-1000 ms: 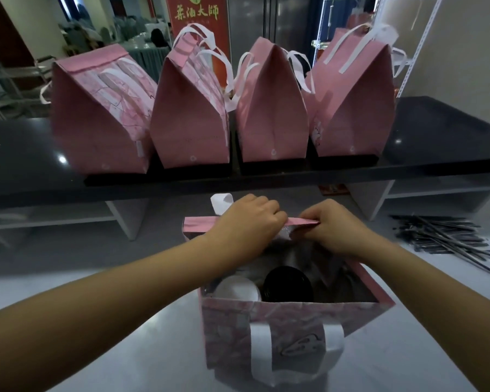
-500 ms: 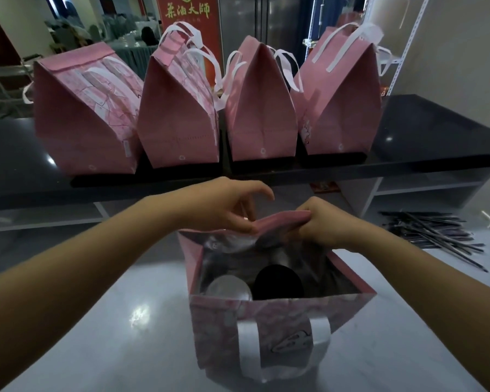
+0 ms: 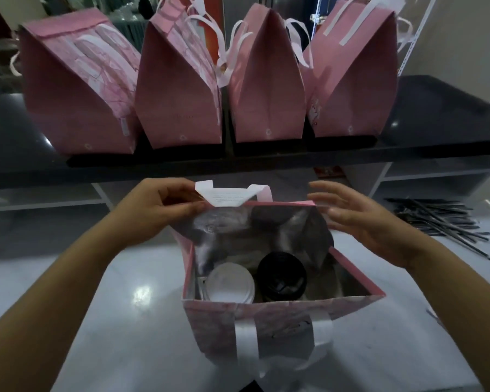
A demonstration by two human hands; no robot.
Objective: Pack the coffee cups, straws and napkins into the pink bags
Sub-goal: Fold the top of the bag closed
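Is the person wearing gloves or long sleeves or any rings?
No. Both the left hand and the right hand are bare, with no gloves, rings, watch or bracelet showing. The forearms are bare too: no sleeve reaches into view.

Drinks shop: packed takeaway bags (image 3: pixel 178 89), counter (image 3: pixel 436 114)

Lighting: dim, cool, indoor. Glare: one soft white highlight on the pale table (image 3: pixel 142 292) at 8 o'clock; small specular spots on the black counter (image 3: pixel 436 108) at 9 and 2 o'clock. Shadows: deep under the counter edge. Distortion: strong wide-angle bowing at 3 and 9 o'clock. Focus: soft overall; right hand (image 3: pixel 362 222) fingertips motion-blurred; background at 12 o'clock murky.
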